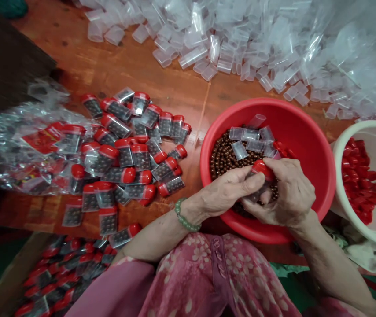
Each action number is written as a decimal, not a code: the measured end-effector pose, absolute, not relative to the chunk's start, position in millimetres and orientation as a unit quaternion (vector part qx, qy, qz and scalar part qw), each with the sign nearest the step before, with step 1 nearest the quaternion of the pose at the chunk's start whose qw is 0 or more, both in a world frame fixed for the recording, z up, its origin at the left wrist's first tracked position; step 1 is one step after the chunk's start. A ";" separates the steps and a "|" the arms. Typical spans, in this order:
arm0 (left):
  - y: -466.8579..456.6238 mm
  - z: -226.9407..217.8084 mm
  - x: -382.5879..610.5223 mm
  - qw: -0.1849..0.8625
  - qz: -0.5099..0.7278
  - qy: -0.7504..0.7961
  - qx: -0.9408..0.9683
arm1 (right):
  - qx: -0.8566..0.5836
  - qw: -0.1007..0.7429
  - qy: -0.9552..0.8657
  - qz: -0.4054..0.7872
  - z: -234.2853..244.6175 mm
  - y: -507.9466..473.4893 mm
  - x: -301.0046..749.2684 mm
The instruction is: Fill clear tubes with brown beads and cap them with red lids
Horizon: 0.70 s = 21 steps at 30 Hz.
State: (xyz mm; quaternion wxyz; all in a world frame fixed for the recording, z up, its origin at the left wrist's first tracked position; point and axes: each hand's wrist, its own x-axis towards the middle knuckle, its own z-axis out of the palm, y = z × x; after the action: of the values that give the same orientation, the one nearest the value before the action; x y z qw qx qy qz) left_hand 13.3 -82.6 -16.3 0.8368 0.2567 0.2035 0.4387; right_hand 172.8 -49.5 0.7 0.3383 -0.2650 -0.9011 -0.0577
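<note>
Both hands meet over a large red basin (212, 132). Between them is a small clear plastic container (257, 187) with a red cap (260, 167), partly hidden by fingers. My left hand (227, 189), with a green bead bracelet at the wrist, grips it from the left side. The fingers of my right hand (283, 189) curl round it from the right, the thumb and index finger by the cap. Beneath them in the basin lie many brown beads (223, 154), several clear plastic sleeves (250, 136) and a few red caps (283, 149).
Filled red-capped containers (131, 154) are heaped on the wooden table (175, 83) at left, beside a clear plastic bag (12, 145). More lie below (65, 273). Loose clear sleeves (227, 44) cover the back. A white bucket (340, 176) of red caps (359, 185) stands at right.
</note>
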 end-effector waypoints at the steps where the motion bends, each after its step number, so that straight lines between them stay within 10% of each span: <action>1: -81.4 -15.9 12.5 0.848 0.426 0.203 0.242 | -0.269 0.334 -0.902 -0.049 1.9 -48.9 172.7; 21: -71.3 -6.1 18.2 0.750 0.557 0.346 0.090 | -0.373 0.320 -0.869 -0.061 1.3 -37.1 200.6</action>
State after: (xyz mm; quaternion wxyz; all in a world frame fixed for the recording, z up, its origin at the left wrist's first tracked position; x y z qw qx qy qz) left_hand 18.2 -71.3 -6.1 0.7496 0.0897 0.3459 0.5571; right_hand 200.6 -37.1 1.3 0.3198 -0.3730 -0.8688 -0.0611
